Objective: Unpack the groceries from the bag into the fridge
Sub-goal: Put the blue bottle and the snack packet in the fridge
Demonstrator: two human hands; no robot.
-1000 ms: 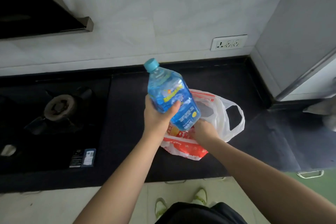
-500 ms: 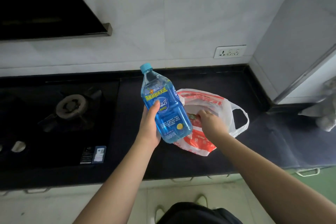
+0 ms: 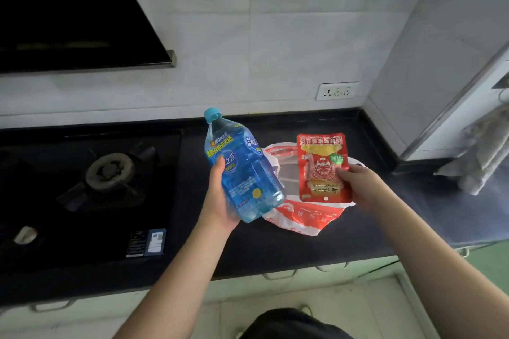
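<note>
The left hand point(image 3: 220, 195) is holding a blue bottle point(image 3: 242, 165) up in the air, with its fingers wrapped around the lower part. The bottle is leaning, with its blue cap point(image 3: 212, 114) pointing up and away. The right hand point(image 3: 358, 187) is holding a red snack packet point(image 3: 322, 168), with the thumb pinching its right edge. The packet is standing up, just beside the bottle. A white and red plastic bag point(image 3: 300, 217) is lying on the dark bench point(image 3: 303, 250), right under both hands. A gas stove point(image 3: 110, 173) is sitting well to the left of the left hand's fingers.
</note>
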